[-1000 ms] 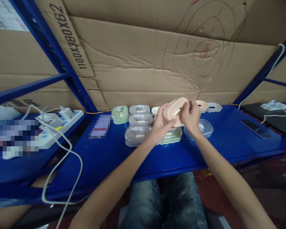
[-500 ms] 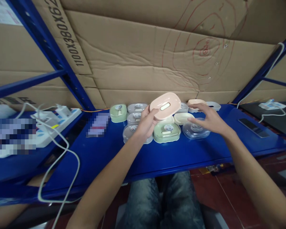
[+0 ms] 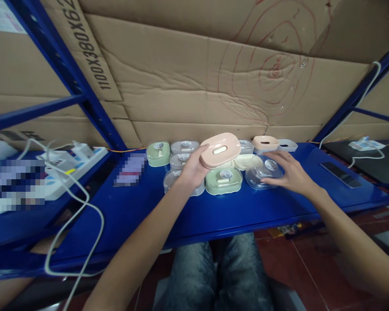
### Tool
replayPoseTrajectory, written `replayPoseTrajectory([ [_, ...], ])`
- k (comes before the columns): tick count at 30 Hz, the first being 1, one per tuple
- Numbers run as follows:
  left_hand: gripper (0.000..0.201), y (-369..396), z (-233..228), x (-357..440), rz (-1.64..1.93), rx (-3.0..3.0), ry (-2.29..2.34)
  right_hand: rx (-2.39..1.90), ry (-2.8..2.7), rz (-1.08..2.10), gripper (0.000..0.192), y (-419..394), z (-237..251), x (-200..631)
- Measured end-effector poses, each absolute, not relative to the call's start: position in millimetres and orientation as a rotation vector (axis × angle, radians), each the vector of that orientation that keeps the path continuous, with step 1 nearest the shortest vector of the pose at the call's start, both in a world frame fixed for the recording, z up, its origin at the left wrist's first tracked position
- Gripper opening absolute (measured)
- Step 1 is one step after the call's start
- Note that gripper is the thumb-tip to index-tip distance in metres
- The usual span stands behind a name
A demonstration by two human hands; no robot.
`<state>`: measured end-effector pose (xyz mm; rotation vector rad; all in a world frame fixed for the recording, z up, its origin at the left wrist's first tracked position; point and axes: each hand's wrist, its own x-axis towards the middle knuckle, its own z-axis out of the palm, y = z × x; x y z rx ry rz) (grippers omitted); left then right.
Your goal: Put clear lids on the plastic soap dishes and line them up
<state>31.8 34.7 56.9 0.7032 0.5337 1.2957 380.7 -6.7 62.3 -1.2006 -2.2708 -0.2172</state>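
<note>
While both arms reach forward over the blue table [image 3: 214,216], the scene reads as follows.

Left hand: the left hand [image 3: 189,170] is curled around the near-left end of a pink soap box [image 3: 220,150], thumb on top, fingers beneath, holding it lifted above the others.

Right hand: the right hand [image 3: 287,172] lies flat with fingers spread, its fingertips resting on a clear lid [image 3: 262,176] that sits on the table.

Pink soap box: it is raised, slightly tilted, directly over a green soap box [image 3: 223,181] and not touching it.

Neighbours: grey soap boxes [image 3: 184,147] and another green box [image 3: 158,153] stand in rows to the left, close together; a pink base [image 3: 264,142] and a white base [image 3: 287,145] sit behind the clear lid.

Edges: the cardboard wall [image 3: 194,99] closes the back just behind the rows; the front edge of the table runs below both wrists.

Open room: bare blue surface lies in front of the boxes and to the right of the lid, up to a dark flat device [image 3: 341,174]; a power strip [image 3: 68,166] with white cables occupies the left.
</note>
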Motion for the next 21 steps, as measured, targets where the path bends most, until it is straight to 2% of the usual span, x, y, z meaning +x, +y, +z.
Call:
replayPoseTrajectory([
  [7,0.034,21,66,39,1.094,0.814,0.492,-0.971,-2.162,-0.273,0.093,-11,94,315],
  [12,0.033,13,69,46,1.031,0.862,0.452,-0.888,-2.233,-0.256,0.099,0,86,279],
  [21,0.032,7,66,53,1.062,0.898,0.394,-0.888,-2.230,-0.187,0.099,-1,77,272],
])
